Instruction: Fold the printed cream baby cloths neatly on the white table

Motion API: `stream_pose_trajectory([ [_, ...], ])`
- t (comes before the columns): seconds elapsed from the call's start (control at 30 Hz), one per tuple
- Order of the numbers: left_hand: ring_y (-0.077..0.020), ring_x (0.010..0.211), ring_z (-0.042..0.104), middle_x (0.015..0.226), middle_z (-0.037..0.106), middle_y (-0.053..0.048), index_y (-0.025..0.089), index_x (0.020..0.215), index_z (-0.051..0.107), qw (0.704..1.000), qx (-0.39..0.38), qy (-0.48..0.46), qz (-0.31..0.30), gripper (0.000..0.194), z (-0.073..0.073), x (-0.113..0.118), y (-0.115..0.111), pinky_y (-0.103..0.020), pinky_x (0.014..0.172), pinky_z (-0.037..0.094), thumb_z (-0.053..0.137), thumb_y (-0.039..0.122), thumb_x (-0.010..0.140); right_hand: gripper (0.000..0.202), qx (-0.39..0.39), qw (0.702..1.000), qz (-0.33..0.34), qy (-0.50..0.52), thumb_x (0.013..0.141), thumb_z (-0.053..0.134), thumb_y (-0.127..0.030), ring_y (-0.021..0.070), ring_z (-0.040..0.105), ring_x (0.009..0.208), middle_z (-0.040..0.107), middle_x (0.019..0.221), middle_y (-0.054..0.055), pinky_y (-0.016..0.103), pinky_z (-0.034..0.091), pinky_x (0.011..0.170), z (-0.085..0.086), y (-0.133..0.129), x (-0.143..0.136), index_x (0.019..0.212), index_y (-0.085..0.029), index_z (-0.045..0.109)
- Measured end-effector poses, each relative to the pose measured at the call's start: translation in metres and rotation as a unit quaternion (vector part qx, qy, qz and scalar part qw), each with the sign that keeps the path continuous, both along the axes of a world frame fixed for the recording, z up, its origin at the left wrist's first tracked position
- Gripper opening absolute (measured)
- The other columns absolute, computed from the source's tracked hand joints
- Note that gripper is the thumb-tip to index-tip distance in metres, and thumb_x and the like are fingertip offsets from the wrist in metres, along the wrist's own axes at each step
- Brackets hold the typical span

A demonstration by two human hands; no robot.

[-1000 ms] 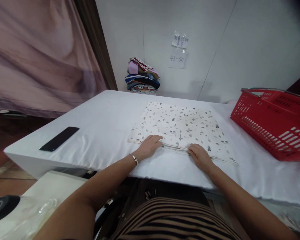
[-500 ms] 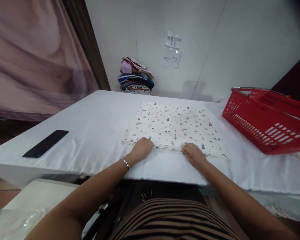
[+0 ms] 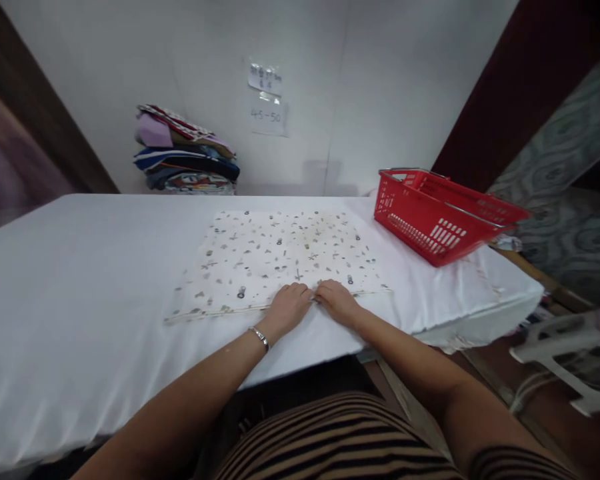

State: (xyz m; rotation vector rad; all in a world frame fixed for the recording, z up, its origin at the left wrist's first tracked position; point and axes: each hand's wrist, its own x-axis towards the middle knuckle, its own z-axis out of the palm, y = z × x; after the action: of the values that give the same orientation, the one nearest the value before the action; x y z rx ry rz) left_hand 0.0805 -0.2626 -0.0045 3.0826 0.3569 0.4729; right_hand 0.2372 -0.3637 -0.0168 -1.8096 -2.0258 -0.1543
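Note:
A folded white cloth (image 3: 275,257) with small grey and tan prints lies flat on the table. Both hands are at its near edge, close together. My left hand (image 3: 291,305), with a silver bracelet at the wrist, has its fingers curled over that edge. Almost touching it, my right hand (image 3: 336,300) pinches the same edge a little to the right of the middle. The fingertips are partly hidden by the backs of the hands.
The table (image 3: 95,267) has a white cover. A red plastic basket (image 3: 430,220) stands at its right. Against the wall at the back left rises a pile of folded fabrics (image 3: 187,153). A paper sign (image 3: 269,115) hangs on the wall. A white stool (image 3: 570,353) stands at the lower right.
My hands have come together along the cloth's near edge, from well apart to nearly touching. The view has turned right, so the phone at the left is out of sight.

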Motion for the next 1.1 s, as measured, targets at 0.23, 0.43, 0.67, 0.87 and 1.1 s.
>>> stream_pose_trajectory([
  [0.23, -0.0218, 0.083, 0.054, 0.085, 0.061, -0.006, 0.016, 0.086, 0.060, 0.999, -0.035, -0.005, 0.009, 0.016, -0.004, 0.011, 0.005, -0.035, 0.072, 0.042, 0.044, 0.020, 0.091, 0.020, 0.019, 1.000, 0.002, 0.005, 0.090, 0.050, -0.020, 0.0199, 0.054, 0.096, 0.063, 0.104, 0.008, 0.034, 0.043, 0.083, -0.007, -0.015, 0.017, 0.107, -0.018, 0.059],
  [0.43, -0.0217, 0.084, 0.055, 0.085, 0.061, -0.006, 0.017, 0.088, 0.060, 0.997, -0.069, -0.023, 0.011, 0.017, -0.007, 0.013, 0.010, -0.035, 0.073, 0.043, 0.045, 0.022, 0.091, 0.022, 0.038, 0.996, -0.071, -0.036, 0.091, 0.048, -0.018, 0.0216, 0.055, 0.098, 0.064, 0.106, 0.010, 0.036, 0.044, 0.084, -0.009, -0.054, 0.061, 0.108, -0.018, 0.060],
  [0.67, -0.0217, 0.083, 0.056, 0.084, 0.062, -0.006, 0.017, 0.087, 0.061, 0.995, -0.094, -0.027, 0.013, 0.019, -0.006, 0.013, 0.010, -0.035, 0.073, 0.044, 0.043, 0.022, 0.091, 0.019, 0.026, 0.989, -0.130, -0.065, 0.091, 0.047, -0.019, 0.0231, 0.056, 0.098, 0.065, 0.102, 0.010, 0.039, 0.044, 0.084, -0.010, -0.082, 0.087, 0.105, -0.018, 0.060],
  [0.87, -0.0209, 0.082, 0.056, 0.083, 0.062, -0.006, 0.017, 0.085, 0.060, 0.995, -0.096, -0.035, 0.014, 0.019, -0.005, 0.012, 0.009, -0.035, 0.072, 0.044, 0.043, 0.023, 0.091, 0.016, 0.044, 0.991, -0.118, -0.052, 0.090, 0.045, -0.015, 0.0232, 0.055, 0.098, 0.064, 0.101, 0.011, 0.040, 0.045, 0.084, -0.008, -0.077, 0.080, 0.096, -0.017, 0.060],
  [1.1, -0.0211, 0.082, 0.056, 0.085, 0.062, -0.006, 0.018, 0.086, 0.060, 0.993, -0.109, -0.033, 0.025, 0.018, -0.005, 0.012, 0.010, -0.034, 0.072, 0.044, 0.044, 0.023, 0.091, 0.019, 0.075, 0.991, -0.094, -0.056, 0.089, 0.044, -0.013, 0.0232, 0.051, 0.111, 0.060, 0.114, 0.010, 0.042, 0.044, 0.091, -0.006, -0.075, 0.073, 0.089, -0.020, 0.062],
])
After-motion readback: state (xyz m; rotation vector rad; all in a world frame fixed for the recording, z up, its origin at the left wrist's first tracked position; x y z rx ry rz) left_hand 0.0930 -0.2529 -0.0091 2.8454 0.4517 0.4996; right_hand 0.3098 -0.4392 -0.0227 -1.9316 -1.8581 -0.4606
